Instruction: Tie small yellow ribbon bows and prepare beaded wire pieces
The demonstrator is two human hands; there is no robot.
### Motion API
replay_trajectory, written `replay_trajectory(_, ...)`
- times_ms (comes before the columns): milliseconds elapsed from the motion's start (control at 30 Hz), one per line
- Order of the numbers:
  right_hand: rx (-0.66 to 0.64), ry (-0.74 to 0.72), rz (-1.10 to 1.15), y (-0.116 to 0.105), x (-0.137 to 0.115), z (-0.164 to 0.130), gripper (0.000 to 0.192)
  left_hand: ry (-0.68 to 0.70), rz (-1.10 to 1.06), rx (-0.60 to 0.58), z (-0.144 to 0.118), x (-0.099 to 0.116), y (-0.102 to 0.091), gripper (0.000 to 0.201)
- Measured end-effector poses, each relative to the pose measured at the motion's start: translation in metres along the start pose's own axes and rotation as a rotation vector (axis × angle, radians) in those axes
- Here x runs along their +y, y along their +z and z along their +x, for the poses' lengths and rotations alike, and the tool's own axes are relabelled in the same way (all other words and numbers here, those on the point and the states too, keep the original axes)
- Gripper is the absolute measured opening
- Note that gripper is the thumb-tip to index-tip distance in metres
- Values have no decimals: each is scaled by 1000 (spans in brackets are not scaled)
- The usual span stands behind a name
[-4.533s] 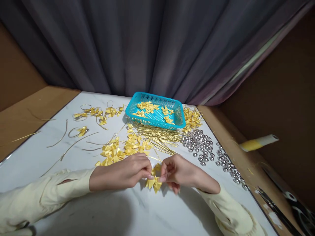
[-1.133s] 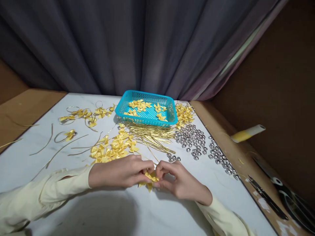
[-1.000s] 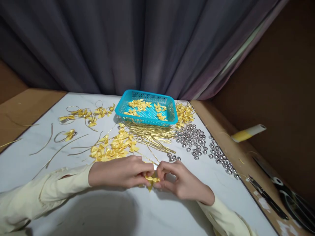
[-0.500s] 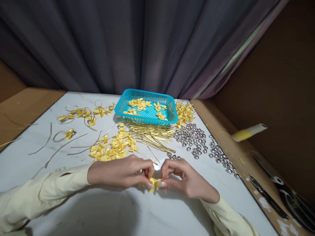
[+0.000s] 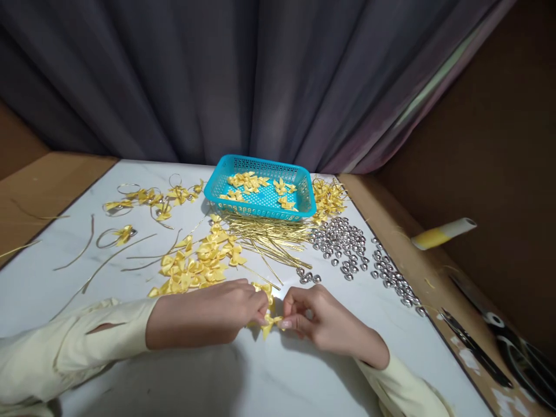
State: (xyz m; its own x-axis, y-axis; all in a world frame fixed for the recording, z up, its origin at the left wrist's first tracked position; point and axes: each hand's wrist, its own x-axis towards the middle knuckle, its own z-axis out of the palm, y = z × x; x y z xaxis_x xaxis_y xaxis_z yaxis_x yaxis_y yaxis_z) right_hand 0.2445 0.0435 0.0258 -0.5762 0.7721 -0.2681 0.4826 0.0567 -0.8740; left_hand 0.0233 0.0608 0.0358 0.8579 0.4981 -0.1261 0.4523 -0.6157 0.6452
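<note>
A small yellow ribbon bow [image 5: 269, 327] is pinched between my two hands, just above the white marbled tabletop. The fingers of my left hand [image 5: 217, 313] close on its left side, with the palm turned down so the fingertips are partly hidden. On its right side, the thumb and forefinger of my right hand [image 5: 325, 321] pinch the edge. Another yellow bow [image 5: 264, 291] shows just beyond my left fingers. Past my left hand lies a heap of yellow bows [image 5: 197, 267].
A blue basket [image 5: 260, 214] holds several bows. In front of it lie gold twist ties [image 5: 278, 234]. Silver bell-like pieces [image 5: 341, 240] are spread to the right. Finished-looking bows with ties [image 5: 152, 197] lie at left. Scissors [image 5: 516, 347] and a black-handled tool [image 5: 478, 350] rest on the right edge.
My left hand has turned further over, palm down, hiding more of its fingertips. The held bow has tilted, and a second bow behind it has come into view. My right hand is almost still.
</note>
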Motion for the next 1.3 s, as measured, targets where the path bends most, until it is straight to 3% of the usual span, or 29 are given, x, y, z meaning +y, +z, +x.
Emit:
replay_trajectory(200,46,-58,-72,0,2,0,13,21,86,64,-2,-3,3,16)
replay_trajectory(333,167,-189,58,-14,2,2,16,91,88,103,-1,-4,-5,18)
replay_trajectory(400,225,-259,127,-19,2,3,31,143,82,131,0,-4,-10,19)
replay_trajectory(467,195,-273,136,-18,2,4,47,179,77,168,1,-4,-12,20)
replay_trajectory(500,175,-269,106,-16,2,3,46,183,64,187,2,-4,-12,21)
replay_trajectory(567,192,-283,-10,-7,1,1,26,134,-4,223,4,-4,-9,21)
replay_trajectory(633,290,-374,-197,2,2,-1,6,14,-162,290,6,-4,-3,18)
replay_trajectory(767,556,-592,-698,15,7,0,16,-244,-587,453,9,0,15,35)
replay_trajectory(900,614,-607,-849,21,9,5,20,-322,-723,369,10,2,27,56)
replay_trajectory(1000,547,-592,-759,22,6,3,11,-358,-736,378,12,-1,29,46)
replay_trajectory(1167,531,-443,-301,10,0,-4,8,-314,-890,318,13,-4,21,30)
replay_trajectory(1300,348,-332,-38,-1,-2,-2,11,-262,-1035,265,10,1,13,18)
